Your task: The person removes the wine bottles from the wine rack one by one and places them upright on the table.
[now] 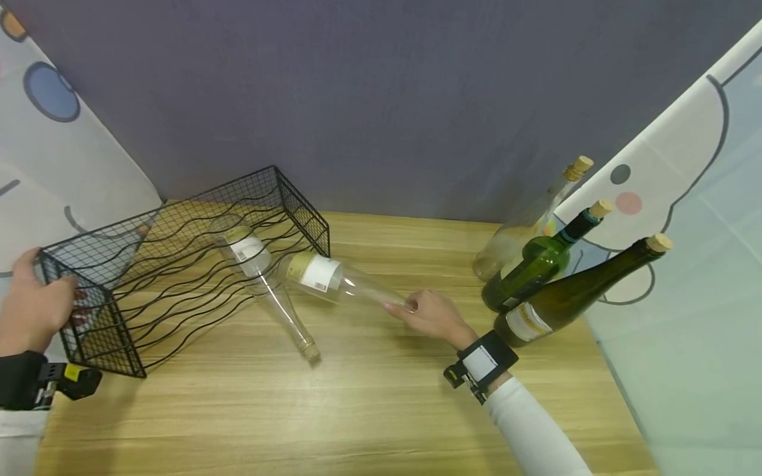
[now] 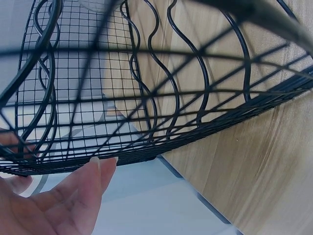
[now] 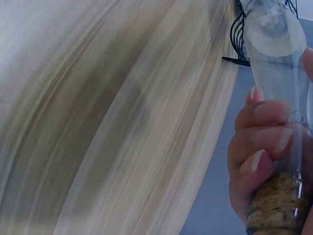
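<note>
In the head view, the person's left hand (image 1: 38, 305) is curled round the left end of a black wire rack (image 1: 306, 219), and the right hand (image 1: 430, 317) grips the neck of a clear bottle (image 1: 319, 272), thumb and fingers closed about it. The held bottle has its base at the rack's near right part and its neck pointing right. Just left of it, a second clear bottle (image 1: 250, 254) lies across the wavy wires, its neck reaching near over the tabletop (image 1: 357, 410); whether the two touch is hard to tell. At the right stand a third clear bottle (image 1: 506, 250), a green bottle (image 1: 538, 263) and a dark bottle (image 1: 568, 295).

The step in hand appears to be guiding the held bottle, base first, onto the wires. To do it well, I would swing its neck nearer to match its neighbour, settle the body in a dip without knocking glass, and release only once it cannot roll, with the left hand bracing the rack.

The left wrist view shows the fingertips at the edge of the end mesh and other fingers further left behind the wires, detail too small in the head view. The held bottle cannot be made out here.

The right wrist view shows fingers wrapped round the neck and the cork (image 3: 278, 203) just below them, which the head view hides behind the hand; the label, plain there, is not readable here.
</note>
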The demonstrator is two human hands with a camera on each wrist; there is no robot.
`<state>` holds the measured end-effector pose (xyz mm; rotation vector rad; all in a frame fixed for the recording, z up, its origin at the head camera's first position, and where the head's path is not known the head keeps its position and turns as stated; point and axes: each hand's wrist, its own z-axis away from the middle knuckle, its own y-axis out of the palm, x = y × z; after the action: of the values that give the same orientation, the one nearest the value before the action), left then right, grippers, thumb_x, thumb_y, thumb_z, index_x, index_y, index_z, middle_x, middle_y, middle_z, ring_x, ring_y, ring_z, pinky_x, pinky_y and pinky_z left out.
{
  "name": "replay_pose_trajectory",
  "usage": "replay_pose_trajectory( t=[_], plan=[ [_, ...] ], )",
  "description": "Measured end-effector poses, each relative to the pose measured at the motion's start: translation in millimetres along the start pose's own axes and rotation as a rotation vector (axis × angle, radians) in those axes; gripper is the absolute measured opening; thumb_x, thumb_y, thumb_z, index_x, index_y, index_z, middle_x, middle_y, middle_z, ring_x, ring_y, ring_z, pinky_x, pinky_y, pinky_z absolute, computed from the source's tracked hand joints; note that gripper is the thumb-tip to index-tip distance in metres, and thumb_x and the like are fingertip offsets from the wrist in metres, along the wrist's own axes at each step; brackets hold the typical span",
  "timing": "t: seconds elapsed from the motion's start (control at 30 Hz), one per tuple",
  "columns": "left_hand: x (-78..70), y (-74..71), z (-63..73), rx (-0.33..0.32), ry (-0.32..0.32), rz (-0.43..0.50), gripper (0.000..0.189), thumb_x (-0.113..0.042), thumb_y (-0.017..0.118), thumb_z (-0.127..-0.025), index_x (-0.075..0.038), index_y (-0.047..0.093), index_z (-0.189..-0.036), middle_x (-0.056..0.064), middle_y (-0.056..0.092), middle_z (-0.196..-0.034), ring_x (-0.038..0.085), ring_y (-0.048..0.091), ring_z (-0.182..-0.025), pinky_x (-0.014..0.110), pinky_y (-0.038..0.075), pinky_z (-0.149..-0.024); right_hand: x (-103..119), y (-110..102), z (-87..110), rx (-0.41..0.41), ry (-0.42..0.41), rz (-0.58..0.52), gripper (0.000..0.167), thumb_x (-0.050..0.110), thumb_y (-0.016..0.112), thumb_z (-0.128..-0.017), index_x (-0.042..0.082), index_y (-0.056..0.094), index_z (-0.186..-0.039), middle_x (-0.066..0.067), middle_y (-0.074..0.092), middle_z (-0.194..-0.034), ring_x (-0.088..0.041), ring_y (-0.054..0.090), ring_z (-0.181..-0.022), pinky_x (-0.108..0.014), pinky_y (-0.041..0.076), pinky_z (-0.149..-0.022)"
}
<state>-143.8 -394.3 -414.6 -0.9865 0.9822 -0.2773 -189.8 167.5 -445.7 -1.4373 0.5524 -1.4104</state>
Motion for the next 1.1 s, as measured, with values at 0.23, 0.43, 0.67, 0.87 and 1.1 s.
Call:
replay_pose_trajectory(
  t=[0.23, 0.43, 0.67, 0.87, 1.1],
  plan=[
    [2.6, 1.5, -1.2, -0.013, 0.013, 0.001, 0.07, -0.009, 0.023, -0.096, -0.001, -0.016, -0.154, 0.049, 0.039, -0.117, 0.044, 0.056, -0.068, 0.052, 0.054, -0.058, -1.0, -7.7, 5.9, 0.011, -0.057, 0.001, 0.053, 0.062, 0.053, -0.09, 0.022, 0.047, -0.056, 0.011, 0.035, -0.051, -0.007, 0.034, -0.048, -0.022, 0.028, -0.047],
    [3.2, 1.5, -1.5, -0.012, 0.001, 0.009, 0.069, -0.01, 0.022, -0.097, -0.001, -0.015, -0.155, 0.05, 0.027, -0.138, 0.057, 0.051, -0.096, 0.066, 0.05, -0.082, -0.8, -11.9, 10.2, 0.032, -0.076, 0.005, 0.052, 0.061, 0.053, -0.091, 0.022, 0.048, -0.057, 0.012, 0.036, -0.051, -0.006, 0.034, -0.048, -0.022, 0.029, -0.048],
    [4.9, 1.1, -8.1, -0.007, 0.027, 0.018, 0.071, -0.009, 0.024, -0.096, -0.001, -0.016, -0.155, 0.048, 0.04, -0.112, 0.032, 0.054, -0.055, 0.038, 0.048, -0.042, -1.1, -18.3, 16.1, 0.032, -0.069, 0.015, 0.053, 0.062, 0.053, -0.091, 0.023, 0.042, -0.058, 0.011, 0.033, -0.052, -0.007, 0.031, -0.049, -0.023, 0.028, -0.05],
    [4.0, 1.1, -6.9, -0.017, 0.022, 0.007, 0.071, -0.009, 0.024, -0.095, 0.0, -0.015, -0.155, 0.051, 0.031, -0.126, 0.042, 0.054, -0.064, 0.043, 0.049, -0.046, -2.1, -24.7, 20.6, 0.034, -0.091, -0.002, 0.052, 0.059, 0.053, -0.092, 0.023, 0.039, -0.058, 0.011, 0.031, -0.052, -0.006, 0.029, -0.049, -0.022, 0.027, -0.051],
    [1.5, 1.0, -4.5, -0.018, -0.02, 0.0, 0.07, -0.012, 0.022, -0.096, -0.003, -0.014, -0.155, 0.044, 0.008, -0.153, 0.062, 0.039, -0.111, 0.075, 0.038, -0.099, 2.5, -35.7, 23.7, 0.015, -0.148, -0.007, 0.049, 0.054, 0.054, -0.093, 0.022, 0.041, -0.058, 0.012, 0.031, -0.052, -0.005, 0.027, -0.047, -0.02, 0.026, -0.05]
  ],
)
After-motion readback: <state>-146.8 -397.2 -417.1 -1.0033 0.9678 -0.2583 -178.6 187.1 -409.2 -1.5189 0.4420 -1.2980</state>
